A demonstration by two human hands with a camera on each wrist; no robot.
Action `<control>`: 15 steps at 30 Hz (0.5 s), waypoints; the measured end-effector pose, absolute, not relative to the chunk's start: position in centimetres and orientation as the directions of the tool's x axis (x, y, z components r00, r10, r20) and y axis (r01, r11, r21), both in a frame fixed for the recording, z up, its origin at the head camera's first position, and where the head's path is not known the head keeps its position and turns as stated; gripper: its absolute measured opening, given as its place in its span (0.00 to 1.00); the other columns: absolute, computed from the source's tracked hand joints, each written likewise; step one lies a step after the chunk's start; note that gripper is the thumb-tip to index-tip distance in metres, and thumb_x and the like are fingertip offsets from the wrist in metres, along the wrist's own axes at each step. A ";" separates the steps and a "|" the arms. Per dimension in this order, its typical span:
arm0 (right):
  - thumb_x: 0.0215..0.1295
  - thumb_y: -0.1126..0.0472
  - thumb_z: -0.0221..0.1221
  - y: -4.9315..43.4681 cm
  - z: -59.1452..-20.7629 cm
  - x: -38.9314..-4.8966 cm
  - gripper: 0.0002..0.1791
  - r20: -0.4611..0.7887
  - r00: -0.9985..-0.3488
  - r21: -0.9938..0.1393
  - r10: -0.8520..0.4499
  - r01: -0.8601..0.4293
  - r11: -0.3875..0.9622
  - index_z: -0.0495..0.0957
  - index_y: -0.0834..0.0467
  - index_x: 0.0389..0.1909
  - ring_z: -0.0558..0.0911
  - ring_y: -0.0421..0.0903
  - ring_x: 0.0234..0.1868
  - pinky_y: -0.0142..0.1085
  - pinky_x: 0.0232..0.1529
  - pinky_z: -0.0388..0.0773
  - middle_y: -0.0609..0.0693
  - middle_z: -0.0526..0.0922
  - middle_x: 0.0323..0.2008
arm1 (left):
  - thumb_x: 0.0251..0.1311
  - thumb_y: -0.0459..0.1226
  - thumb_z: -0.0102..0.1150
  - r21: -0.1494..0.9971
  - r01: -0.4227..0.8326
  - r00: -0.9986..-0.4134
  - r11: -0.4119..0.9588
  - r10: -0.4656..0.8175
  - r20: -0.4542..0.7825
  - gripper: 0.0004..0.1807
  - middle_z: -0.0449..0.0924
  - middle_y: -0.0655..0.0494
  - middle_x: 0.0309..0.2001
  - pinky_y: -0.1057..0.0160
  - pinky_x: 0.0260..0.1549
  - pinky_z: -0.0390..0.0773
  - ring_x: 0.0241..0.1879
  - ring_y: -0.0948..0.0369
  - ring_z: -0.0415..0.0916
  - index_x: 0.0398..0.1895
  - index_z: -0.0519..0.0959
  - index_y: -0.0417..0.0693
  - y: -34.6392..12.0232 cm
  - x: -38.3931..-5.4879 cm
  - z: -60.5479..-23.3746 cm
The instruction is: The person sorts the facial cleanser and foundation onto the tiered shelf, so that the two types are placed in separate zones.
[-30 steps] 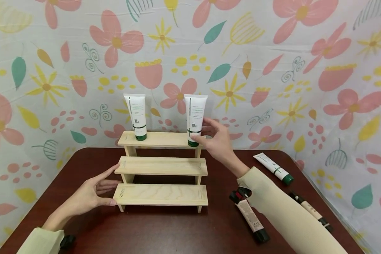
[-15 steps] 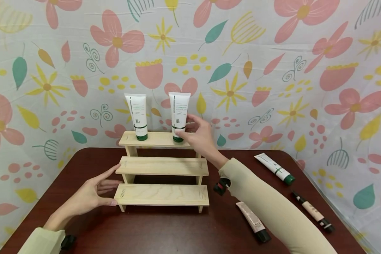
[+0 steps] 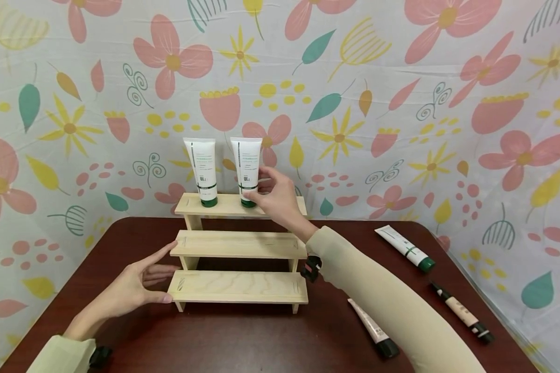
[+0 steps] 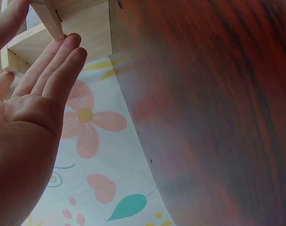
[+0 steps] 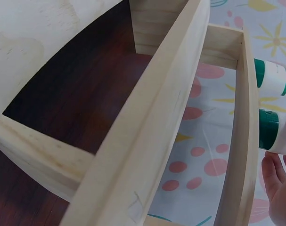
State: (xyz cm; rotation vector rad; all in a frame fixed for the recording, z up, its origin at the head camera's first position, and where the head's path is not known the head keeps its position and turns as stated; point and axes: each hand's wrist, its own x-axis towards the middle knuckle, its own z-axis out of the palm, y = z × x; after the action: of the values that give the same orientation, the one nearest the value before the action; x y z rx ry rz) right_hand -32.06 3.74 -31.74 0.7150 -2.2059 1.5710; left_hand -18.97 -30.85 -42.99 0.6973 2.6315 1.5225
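A three-step wooden display rack (image 3: pixel 238 286) stands on the table. My right hand (image 3: pixel 281 199) pinches a white squeeze tube (image 3: pixel 247 160) between thumb and fingers; it stands upright on its green cap at the top step. To its left a matching white tube (image 3: pixel 203 166) stands on the same step, a narrow gap between them. In the right wrist view the held tube's green cap (image 5: pixel 268 129) is right at the top board. My left hand (image 3: pixel 126 290) touches the rack's left side, thumb at the bottom step and index fingertip at the middle step, fingers (image 4: pixel 53 75) straight.
Lying on the table's right side are another white tube with a green cap (image 3: pixel 405 248), a slim beige tube with black ends (image 3: pixel 462 312) and a pinkish tube with a black cap (image 3: pixel 371 326), partly beside my right sleeve. A floral cloth (image 3: pixel 378 77) hangs behind the table.
My right hand has moved the white tube leftward along the top step, from its right end to close beside the other tube. My left hand has stayed at the rack.
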 end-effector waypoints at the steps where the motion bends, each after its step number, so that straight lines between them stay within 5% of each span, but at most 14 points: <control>1: 0.60 0.65 0.76 3.7 -31.7 -32.1 0.29 0.537 -0.819 -0.775 -0.202 -0.574 0.266 0.80 0.60 0.63 0.87 0.48 0.42 0.38 0.49 0.84 0.53 0.86 0.48 | 0.48 0.37 0.85 0.830 0.365 -0.900 0.422 0.388 0.199 0.62 0.82 0.37 0.60 0.62 0.55 0.82 0.59 0.46 0.82 0.86 0.56 0.55 -30.8 -19.0 -43.0; 15: 0.60 0.66 0.76 3.0 -31.8 -32.5 0.28 0.519 -0.831 -0.785 -0.200 -0.556 0.274 0.80 0.60 0.62 0.87 0.48 0.42 0.38 0.48 0.85 0.53 0.86 0.47 | 0.48 0.37 0.85 0.829 0.366 -0.899 0.423 0.390 0.199 0.63 0.82 0.37 0.59 0.63 0.54 0.81 0.59 0.45 0.82 0.86 0.56 0.56 -30.9 -19.1 -43.1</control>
State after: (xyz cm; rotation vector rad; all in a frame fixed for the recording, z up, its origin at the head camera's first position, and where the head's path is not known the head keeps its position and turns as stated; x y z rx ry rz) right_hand -32.47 2.95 -31.85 0.6901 -2.2320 1.5757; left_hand -19.05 -30.91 -43.09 0.6986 2.6293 1.5228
